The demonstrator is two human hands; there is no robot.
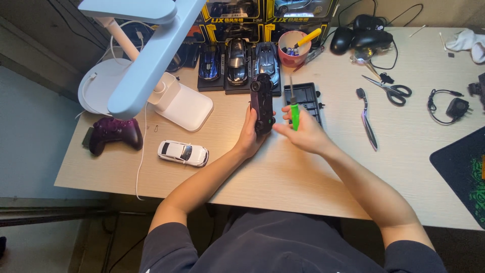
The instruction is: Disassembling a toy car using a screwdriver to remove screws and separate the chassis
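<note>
My left hand (248, 137) grips a dark toy car (262, 103) turned on its side, wheels facing right, held above the light wooden desk (283, 172). My right hand (303, 134) holds a green-handled screwdriver (294, 112) upright, its metal shaft pointing away from me, just right of the car. A black plastic base plate (307, 97) lies on the desk behind the screwdriver.
A white desk lamp (146, 55) stands at left, with a purple game controller (115, 132) and a white toy car (183, 152) near it. Three model cars (237, 63), a pink cup of tools (293, 48), scissors (391, 90), a black tool (368, 121) and cables lie behind.
</note>
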